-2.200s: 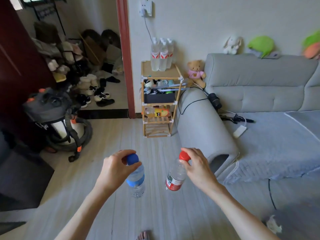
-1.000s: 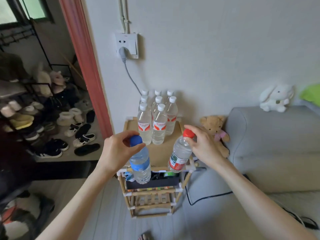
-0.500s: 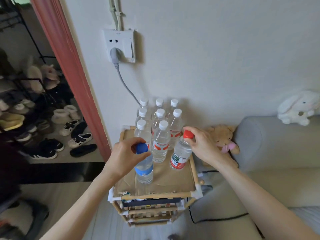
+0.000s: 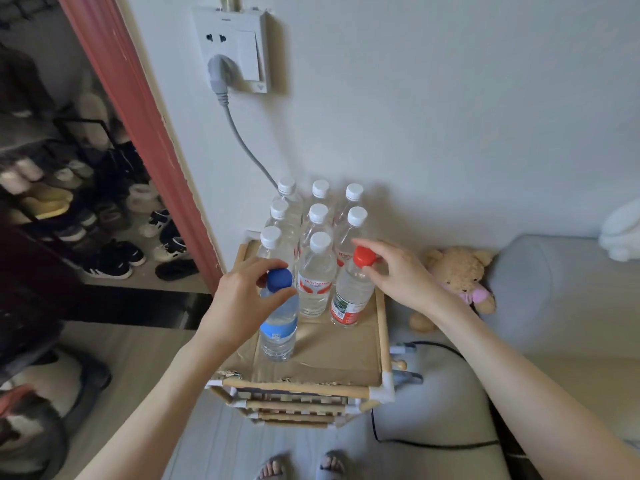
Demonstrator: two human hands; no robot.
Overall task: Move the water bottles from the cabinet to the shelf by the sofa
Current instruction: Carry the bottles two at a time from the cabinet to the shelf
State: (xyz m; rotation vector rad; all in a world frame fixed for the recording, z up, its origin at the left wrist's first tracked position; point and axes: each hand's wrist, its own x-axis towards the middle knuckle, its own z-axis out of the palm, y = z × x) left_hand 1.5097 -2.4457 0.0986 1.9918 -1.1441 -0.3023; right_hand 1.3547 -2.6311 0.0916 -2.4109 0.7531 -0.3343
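A blue-capped water bottle [image 4: 279, 327] stands on the top of the bamboo shelf [image 4: 346, 358], with my left hand [image 4: 242, 299] gripping its cap. A red-capped bottle [image 4: 350, 296] stands to its right on the same top, and my right hand [image 4: 398, 275] pinches its red cap. Behind them, against the wall, several white-capped bottles [image 4: 317, 271] stand in rows. The sofa [image 4: 554, 306] is directly to the right of the shelf.
A teddy bear [image 4: 457, 275] leans against the sofa arm beside the shelf. A grey cord hangs from the wall socket [image 4: 230, 50] down behind the bottles. A black cable [image 4: 433, 441] runs across the sofa arm. Shoes [image 4: 114, 258] fill the doorway at the left.
I have walked up to the shelf with a bottle in each hand. Both bottles have come down from the air and now rest on the shelf top in front of the white-capped ones.
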